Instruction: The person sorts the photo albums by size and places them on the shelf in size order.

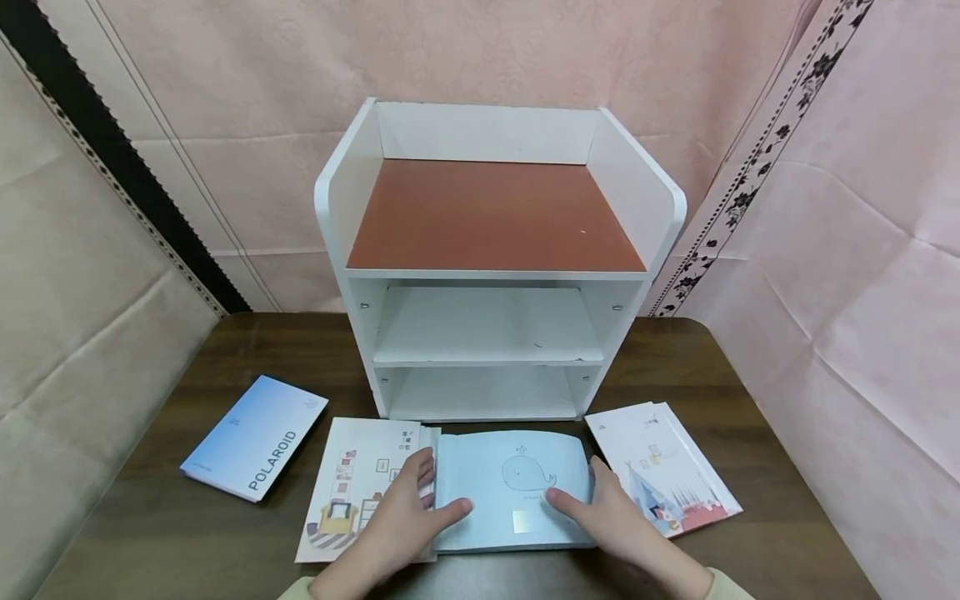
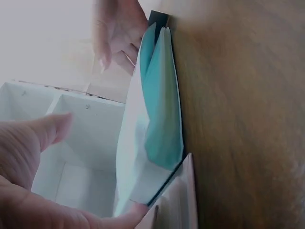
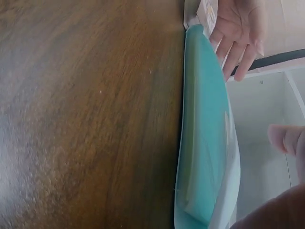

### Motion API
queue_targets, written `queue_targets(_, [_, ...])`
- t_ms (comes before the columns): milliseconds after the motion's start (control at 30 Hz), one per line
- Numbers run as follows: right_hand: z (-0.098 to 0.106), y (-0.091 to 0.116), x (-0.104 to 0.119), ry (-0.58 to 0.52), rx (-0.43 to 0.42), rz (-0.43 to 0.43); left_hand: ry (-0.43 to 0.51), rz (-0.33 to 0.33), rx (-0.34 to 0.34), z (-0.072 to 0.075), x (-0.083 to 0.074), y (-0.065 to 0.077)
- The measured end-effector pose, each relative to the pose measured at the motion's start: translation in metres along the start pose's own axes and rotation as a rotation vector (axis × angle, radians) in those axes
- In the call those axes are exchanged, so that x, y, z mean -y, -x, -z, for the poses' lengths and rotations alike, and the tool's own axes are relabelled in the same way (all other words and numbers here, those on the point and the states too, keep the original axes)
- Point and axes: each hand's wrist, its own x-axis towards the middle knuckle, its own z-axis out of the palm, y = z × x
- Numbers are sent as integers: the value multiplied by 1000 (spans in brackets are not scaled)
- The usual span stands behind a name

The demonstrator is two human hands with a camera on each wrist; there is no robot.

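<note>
A light blue book (image 1: 498, 508) with a whale drawn on its cover lies between my hands. In both wrist views its soft cover bulges upward, and teal inner leaves (image 2: 162, 95) show along the near edge. My left hand (image 1: 408, 508) is at its left side, thumb extended toward the cover; in the left wrist view one fingertip touches the book's corner. At the right side is my right hand (image 1: 607, 508), fingers extended and thumb over the cover's edge; whether it presses there I cannot tell. Partly under my left hand lies a white illustrated book (image 1: 337, 492).
Behind the books stands a white shelf unit (image 1: 487, 364) with a brown top panel (image 1: 495, 217). A blue book marked POLAROID (image 1: 255, 437) lies at the left of the wooden table (image 1: 150, 533). Another white illustrated book (image 1: 660, 467) lies to the right, beside my right hand.
</note>
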Motion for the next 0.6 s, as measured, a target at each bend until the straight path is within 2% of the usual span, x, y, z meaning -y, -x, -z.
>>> queue_targets(100, [1,0,1,-21,6,-12,67,27,-26,1,0,-2])
queue_targets(267, [1,-2,0,-21,9,-21,141,33,-9,5,-1,-4])
queue_targets(600, [1,-8,-5,-70,15,-70,153,20,26,6,4,-8])
